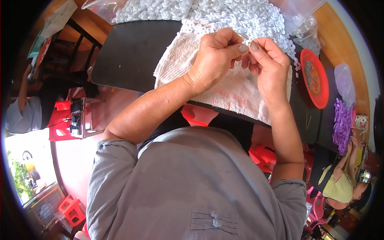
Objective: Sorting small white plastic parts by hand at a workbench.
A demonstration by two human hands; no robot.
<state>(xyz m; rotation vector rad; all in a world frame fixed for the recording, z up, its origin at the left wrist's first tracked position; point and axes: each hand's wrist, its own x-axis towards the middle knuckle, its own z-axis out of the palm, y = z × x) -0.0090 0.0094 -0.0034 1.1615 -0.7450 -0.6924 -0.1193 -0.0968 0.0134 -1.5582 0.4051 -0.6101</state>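
Over a cream towel (176, 60) my left hand (218, 52) and my right hand (270, 60) meet, thumbs nearly touching. Between the fingertips of both is a small white plastic piece (247, 43), mostly covered by the fingers. It resembles the loose white pieces (240, 16) heaped just beyond my hands, some of which lie on the towel's far edge. To the right of my right hand stands a red plate (325, 90) with a pile of small grey bits (308, 74) in it, too small to name.
The dark table (136, 52) carries two thin sticks (308, 122) at the right. Clear plastic bags (308, 32) flank the heap. Farther right are a purple bundle (342, 124) and a person in a yellow-green top (338, 188). Another person (24, 114) is at the left, near red stools (72, 210).
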